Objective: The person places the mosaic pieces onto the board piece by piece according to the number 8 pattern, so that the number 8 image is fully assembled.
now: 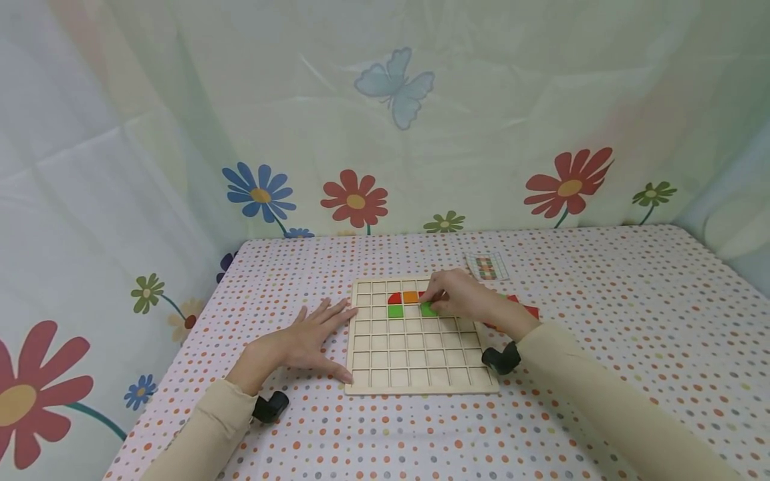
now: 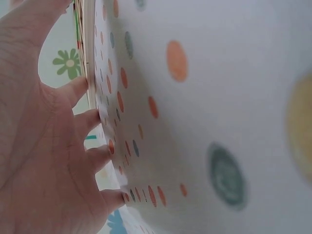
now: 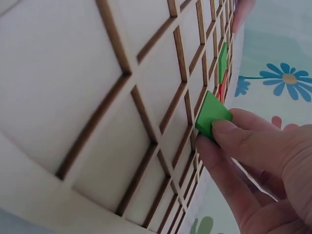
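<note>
A wooden grid board [image 1: 400,359] lies on the dotted cloth. My right hand [image 1: 460,294] reaches over its upper right part and pinches a green square tile [image 3: 211,114] between thumb and fingers, tilted at one grid cell. To the left, another green tile [image 1: 395,311] sits in a cell, with a red rounded tile [image 1: 394,298] above it and an orange tile [image 1: 410,297] beside that. A further red piece is mostly hidden by the right hand. My left hand [image 1: 303,339] lies spread, fingers straight, its thumb and a fingertip touching the board's left edge.
Behind the right wrist lie red tiles [image 1: 532,311], partly covered by the arm. A small printed pattern card [image 1: 487,266] rests beyond the board's upper right corner. A flowered curtain [image 1: 481,133] hangs along the table's far side.
</note>
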Motion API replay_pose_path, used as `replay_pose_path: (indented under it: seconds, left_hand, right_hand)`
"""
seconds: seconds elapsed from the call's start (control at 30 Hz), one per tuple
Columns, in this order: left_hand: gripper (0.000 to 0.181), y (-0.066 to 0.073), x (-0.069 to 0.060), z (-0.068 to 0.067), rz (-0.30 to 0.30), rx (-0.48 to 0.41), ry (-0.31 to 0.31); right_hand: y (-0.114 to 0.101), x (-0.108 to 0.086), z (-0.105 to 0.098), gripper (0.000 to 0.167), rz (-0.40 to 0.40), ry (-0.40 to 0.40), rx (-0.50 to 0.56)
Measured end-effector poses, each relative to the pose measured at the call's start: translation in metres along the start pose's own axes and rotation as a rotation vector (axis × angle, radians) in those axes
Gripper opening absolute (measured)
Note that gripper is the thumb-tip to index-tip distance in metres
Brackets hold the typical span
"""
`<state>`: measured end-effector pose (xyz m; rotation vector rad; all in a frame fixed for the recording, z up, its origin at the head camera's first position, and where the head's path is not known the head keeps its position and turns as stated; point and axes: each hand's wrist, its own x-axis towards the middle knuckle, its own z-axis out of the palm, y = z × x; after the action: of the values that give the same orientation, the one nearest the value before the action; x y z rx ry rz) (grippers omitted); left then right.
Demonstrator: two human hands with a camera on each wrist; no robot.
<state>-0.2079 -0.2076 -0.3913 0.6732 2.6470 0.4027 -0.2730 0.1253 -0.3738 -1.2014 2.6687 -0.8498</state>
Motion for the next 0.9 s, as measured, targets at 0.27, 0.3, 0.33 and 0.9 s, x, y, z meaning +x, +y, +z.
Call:
replay_pose_path:
  seconds: [0.27, 0.3, 0.33, 0.9]
  left_hand:
    - [0.120, -0.001, -0.002, -0.001, 0.001, -0.002, 0.000]
    - [0.121, -0.001, -0.002, -0.001, 0.003, -0.004, 0.000]
    - [0.121, 0.000, -0.002, -0.001, 0.005, -0.006, 0.000]
    - [0.119, -0.001, -0.001, 0.001, 0.009, -0.005, 0.006]
  right_hand:
    - [-0.005, 0.004, 0.002, 0.020, 0.047, -0.003, -0.030]
    - [-0.006, 0.004, 0.002, 0.020, 0.057, -0.002, -0.030]
    - [-0.006, 0.004, 0.002, 0.020, 0.068, 0.000, -0.027]
    - [-0.016, 0.007, 0.008, 0.023, 0.106, 0.007, -0.083]
